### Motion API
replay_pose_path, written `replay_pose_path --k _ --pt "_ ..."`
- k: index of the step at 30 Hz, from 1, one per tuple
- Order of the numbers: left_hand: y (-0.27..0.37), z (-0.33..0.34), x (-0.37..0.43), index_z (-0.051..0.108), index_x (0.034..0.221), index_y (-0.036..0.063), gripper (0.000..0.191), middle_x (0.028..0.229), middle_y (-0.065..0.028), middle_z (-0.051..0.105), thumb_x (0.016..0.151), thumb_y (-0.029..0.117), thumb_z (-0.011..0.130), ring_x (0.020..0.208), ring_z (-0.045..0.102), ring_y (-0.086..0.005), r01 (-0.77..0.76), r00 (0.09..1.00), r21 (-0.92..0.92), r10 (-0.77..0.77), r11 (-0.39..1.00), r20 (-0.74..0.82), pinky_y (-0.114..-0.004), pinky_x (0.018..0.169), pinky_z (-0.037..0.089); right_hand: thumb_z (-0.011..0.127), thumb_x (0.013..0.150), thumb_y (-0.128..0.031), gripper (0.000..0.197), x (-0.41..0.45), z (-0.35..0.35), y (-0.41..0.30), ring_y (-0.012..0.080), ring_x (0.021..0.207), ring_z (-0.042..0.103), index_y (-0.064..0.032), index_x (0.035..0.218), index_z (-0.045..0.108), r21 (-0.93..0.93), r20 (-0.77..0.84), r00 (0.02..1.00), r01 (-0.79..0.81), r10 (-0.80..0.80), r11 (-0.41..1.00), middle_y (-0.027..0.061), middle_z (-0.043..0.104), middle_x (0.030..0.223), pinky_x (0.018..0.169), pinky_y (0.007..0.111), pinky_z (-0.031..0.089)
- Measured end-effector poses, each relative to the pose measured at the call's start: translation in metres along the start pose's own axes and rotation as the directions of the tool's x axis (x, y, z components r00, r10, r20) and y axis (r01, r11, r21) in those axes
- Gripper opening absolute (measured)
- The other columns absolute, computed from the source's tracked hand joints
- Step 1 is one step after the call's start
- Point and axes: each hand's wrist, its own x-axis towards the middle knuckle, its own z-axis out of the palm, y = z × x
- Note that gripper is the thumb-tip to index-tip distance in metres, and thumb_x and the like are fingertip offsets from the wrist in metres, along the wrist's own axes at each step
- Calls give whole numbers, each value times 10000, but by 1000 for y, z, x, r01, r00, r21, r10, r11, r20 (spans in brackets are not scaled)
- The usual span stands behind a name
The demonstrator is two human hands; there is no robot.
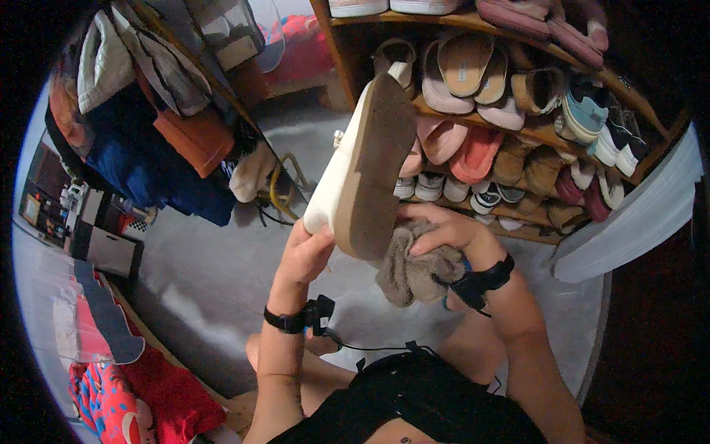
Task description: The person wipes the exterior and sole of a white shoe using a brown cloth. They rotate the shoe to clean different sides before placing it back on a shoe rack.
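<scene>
My left hand (307,248) grips a white shoe (327,183) by its heel end, thumb pressed on the upper. The shoe is held up with its brown sole (379,172) facing right, toe pointing away from me, and a small ornament shows on the upper. My right hand (446,230) holds a crumpled grey-brown cloth (419,266) close beside the sole's right edge. Some of its fingers are hidden behind the shoe and cloth, so whether they touch the sole I cannot tell. Both wrists wear black straps with small devices, and a cable runs from the left one.
A wooden shoe rack (541,130) holding several pairs stands ahead to the right, beside a whitish curtain (632,238). Bags and dark blue clothing (161,155) hang at the left. Red bedding (172,394) lies at the lower left. Below my hands is a grey floor (222,266).
</scene>
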Motion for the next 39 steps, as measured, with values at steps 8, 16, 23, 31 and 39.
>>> replay_pose_path --k 8,16,23,31,39 --pt "-12 34 70 301 1413 48 546 1442 -130 351 936 211 513 1332 334 -301 -265 959 -392 284 881 -11 -503 1141 209 655 664 -173 793 1 4 -11 205 1140 522 57 1371 379 148 14 984 174 -178 974 142 543 1235 1001 315 368" --pt "-23 38 141 306 1408 45 505 1461 -157 306 946 166 474 1358 262 -348 -232 950 -608 312 759 26 -516 1152 184 640 693 -188 752 -6 -5 -11 183 1128 524 64 1357 395 -22 4 987 160 -160 987 126 554 1221 998 299 367" --pt "-15 28 195 312 1388 26 427 1447 -174 316 988 166 367 1346 281 -353 -211 954 -740 300 638 -13 -514 1144 208 603 765 -123 612 -9 -10 -7 185 1143 530 33 1332 434 201 -204 954 260 -220 944 111 558 1235 1006 310 386" --pt "-26 6 253 355 1338 3 389 1398 -192 376 986 160 405 1302 347 -352 -160 981 -766 184 622 -55 -511 1116 285 613 774 -146 495 -8 -18 11 162 1084 535 14 1231 511 215 -517 831 358 -205 908 76 576 1161 968 293 399" --pt "-18 24 253 478 1175 -2 298 1190 -137 545 977 222 469 1096 556 -294 -130 954 -397 5 909 -301 -400 924 529 639 772 -142 495 -9 -15 6 164 1077 538 5 1228 514 231 -524 836 322 -161 918 68 578 1148 961 292 401"
